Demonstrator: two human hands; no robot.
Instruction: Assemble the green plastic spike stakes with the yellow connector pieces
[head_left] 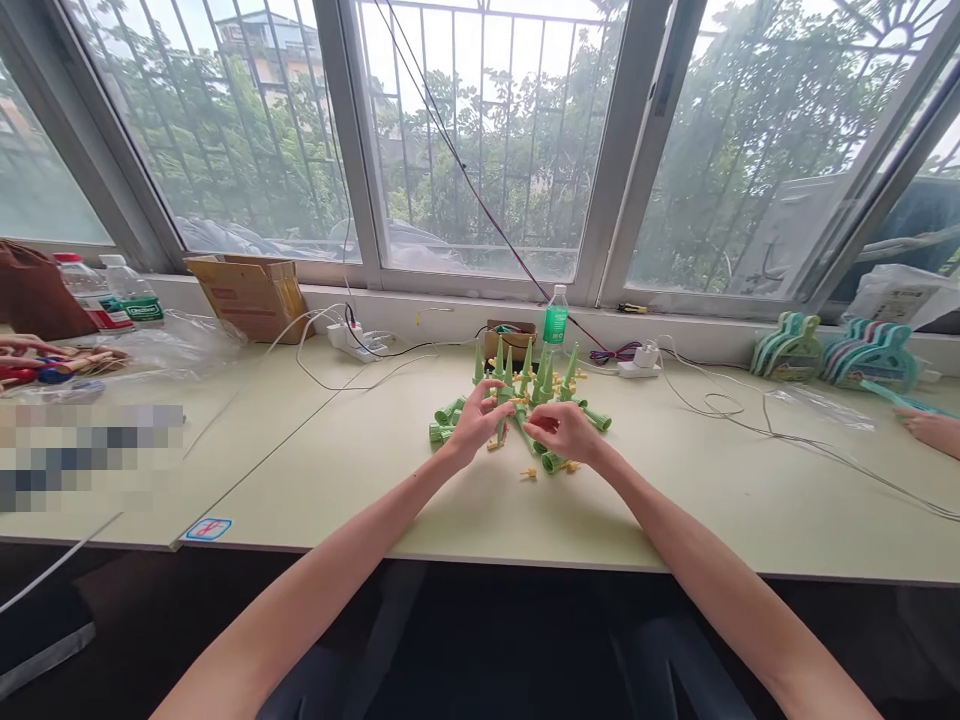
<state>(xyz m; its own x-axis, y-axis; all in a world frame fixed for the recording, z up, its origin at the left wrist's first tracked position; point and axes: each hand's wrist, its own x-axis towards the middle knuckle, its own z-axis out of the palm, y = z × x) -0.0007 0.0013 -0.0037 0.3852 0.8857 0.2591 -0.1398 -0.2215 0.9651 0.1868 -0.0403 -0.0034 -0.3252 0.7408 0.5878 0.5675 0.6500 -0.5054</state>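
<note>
My left hand (476, 420) and my right hand (564, 432) meet over a pile of green cone-shaped plastic spikes (525, 385) in the middle of the pale green table (360, 470). Both hands have their fingers curled in a pinch around a green spike (517, 415) held between them. Several spikes stand upright behind the hands, others lie flat to the left (444, 420) and right (596, 418). Small yellow plastic parts (529, 473) are scattered on the table near my right hand.
A green bottle (556, 318) and small box (510, 340) stand at the windowsill. Power strips and cables (360, 340) run along the back. A cardboard box (251, 290) sits at the left. Another person's hand (934, 430) rests at the far right, near teal packages (870, 350).
</note>
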